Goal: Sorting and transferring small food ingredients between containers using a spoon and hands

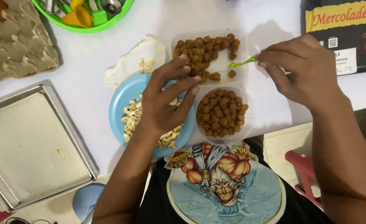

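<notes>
Hands (pixel 166 97) over half-hidden cashews (pixel 130 116)

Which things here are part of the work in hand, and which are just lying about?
In use: left hand, right hand, small green plastic spoon, clear rectangular tub of brown balls, clear round tub.

Lying about: square metal baking tray, green bowl, cardboard egg carton, black packet.

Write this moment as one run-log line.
left hand: over blue plate of cashews | right hand: holds green pick | two tubs: brown balls
</notes>
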